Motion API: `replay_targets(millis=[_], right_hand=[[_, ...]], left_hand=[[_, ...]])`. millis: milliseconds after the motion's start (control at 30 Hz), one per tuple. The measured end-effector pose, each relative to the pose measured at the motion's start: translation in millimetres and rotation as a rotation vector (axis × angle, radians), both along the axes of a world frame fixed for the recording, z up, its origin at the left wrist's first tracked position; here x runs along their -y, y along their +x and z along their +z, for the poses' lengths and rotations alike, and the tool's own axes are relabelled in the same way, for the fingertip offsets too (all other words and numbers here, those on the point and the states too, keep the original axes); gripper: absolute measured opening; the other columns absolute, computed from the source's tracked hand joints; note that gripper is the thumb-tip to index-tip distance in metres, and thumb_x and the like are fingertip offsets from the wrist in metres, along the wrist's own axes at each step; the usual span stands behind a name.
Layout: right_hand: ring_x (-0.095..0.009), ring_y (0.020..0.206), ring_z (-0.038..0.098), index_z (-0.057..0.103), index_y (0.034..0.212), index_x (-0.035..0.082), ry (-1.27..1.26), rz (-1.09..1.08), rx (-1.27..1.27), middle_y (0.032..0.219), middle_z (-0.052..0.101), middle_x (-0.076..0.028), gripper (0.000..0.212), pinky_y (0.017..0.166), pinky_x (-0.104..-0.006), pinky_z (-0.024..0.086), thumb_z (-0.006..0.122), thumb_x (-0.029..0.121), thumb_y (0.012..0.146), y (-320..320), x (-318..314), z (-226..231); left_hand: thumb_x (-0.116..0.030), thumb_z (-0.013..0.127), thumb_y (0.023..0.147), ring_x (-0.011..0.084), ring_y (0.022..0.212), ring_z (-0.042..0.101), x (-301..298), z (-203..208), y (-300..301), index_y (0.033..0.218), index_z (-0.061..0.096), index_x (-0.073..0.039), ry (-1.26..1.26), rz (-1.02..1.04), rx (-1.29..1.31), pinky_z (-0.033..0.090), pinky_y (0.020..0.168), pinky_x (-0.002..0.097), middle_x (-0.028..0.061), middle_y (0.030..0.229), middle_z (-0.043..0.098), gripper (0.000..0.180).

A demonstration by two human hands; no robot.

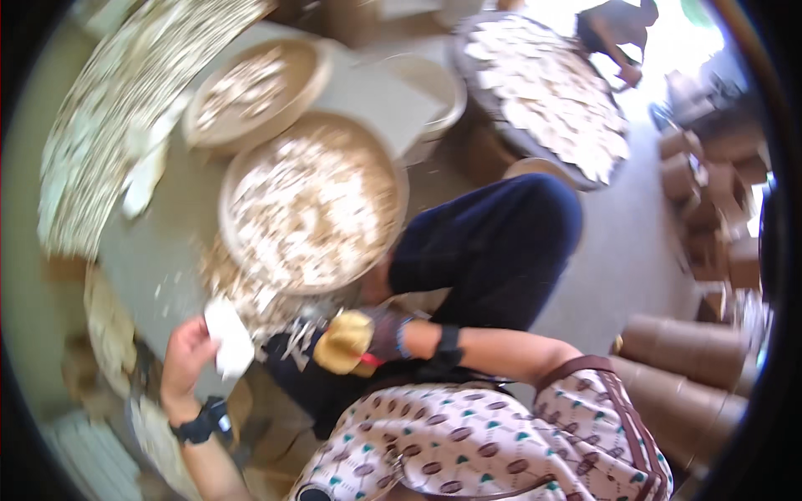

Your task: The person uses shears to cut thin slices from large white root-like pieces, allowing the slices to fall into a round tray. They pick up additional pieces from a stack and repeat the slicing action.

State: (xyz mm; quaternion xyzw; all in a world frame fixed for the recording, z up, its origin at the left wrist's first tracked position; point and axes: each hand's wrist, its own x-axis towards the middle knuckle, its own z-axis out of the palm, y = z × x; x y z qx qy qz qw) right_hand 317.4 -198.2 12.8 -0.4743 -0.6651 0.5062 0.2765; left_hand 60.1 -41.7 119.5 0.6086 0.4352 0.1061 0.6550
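Observation:
My left hand (185, 351) pinches a white flat oblong piece (228, 338) with rounded ends, upright between thumb and fingers. My right hand (386, 334), in a dark glove, is closed over my lap. A yellow-tan rounded thing (343, 341) with a bit of red beside it is at its fingers; blur hides what it is and whether the hand grips anything else. Just ahead, a round tub (396, 196) is filled with white and tan scraps. Loose shavings (251, 292) lie in a heap between the tub and my hands.
A smaller oval tub (326, 71) holds several white pieces. Long rows of stacked pale pieces (125, 100) stand at far left. A round tray (543, 92) covered with white pieces is at far right, with another person (614, 37) beside it. Cartons (718, 196) line the right.

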Motion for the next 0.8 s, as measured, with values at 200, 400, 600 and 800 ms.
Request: replay_targets(millis=[200,400,600,800], right_hand=[[-0.024,0.062,0.056,0.062,0.068,0.008,-0.049,0.006,-0.823,0.064,0.059,-0.010,0.034,0.058,-0.0339,0.046,0.043,0.028,0.089,-24.6,6.9,-43.5],[-0.031,0.095,0.055,0.056,0.101,0.007,0.362,0.067,0.127,0.102,0.056,-0.013,0.029,0.082,-0.0354,0.045,0.059,0.018,0.075,5.8,10.1,-26.7],[-0.031,0.084,0.057,0.056,0.093,0.004,-0.022,-0.175,-0.384,0.090,0.059,-0.014,0.020,0.072,-0.0385,0.047,0.058,0.015,0.077,17.5,25.8,-70.6],[-0.025,0.082,0.061,0.057,0.101,0.003,-0.197,-0.075,-0.612,0.093,0.062,-0.012,0.028,0.073,-0.0318,0.048,0.061,0.020,0.080,3.9,24.4,-16.9]], left_hand=[[-0.008,0.057,0.081,0.0097,0.071,0.060,0.9,14.3,160.8,0.104,0.055,0.005,0.069,-0.431,-0.092,0.049,0.058,0.0222,0.0094,0.084,0.063,0.026],[-0.036,0.053,0.087,0.0252,0.108,0.052,17.3,35.3,211.5,0.133,0.030,0.000,0.145,-0.278,0.604,0.040,0.090,0.0334,0.0188,0.119,0.052,0.063],[-0.015,0.052,0.087,0.0177,0.094,0.059,-48.7,-19.8,73.9,0.113,0.052,0.001,0.349,0.297,0.165,0.044,0.086,0.0282,0.0133,0.101,0.062,0.030],[-0.022,0.069,0.069,0.0281,0.116,0.044,10.6,-89.5,41.2,0.115,0.055,-0.012,1.009,-0.060,-0.384,0.033,0.099,0.0411,0.0127,0.123,0.049,0.049]])
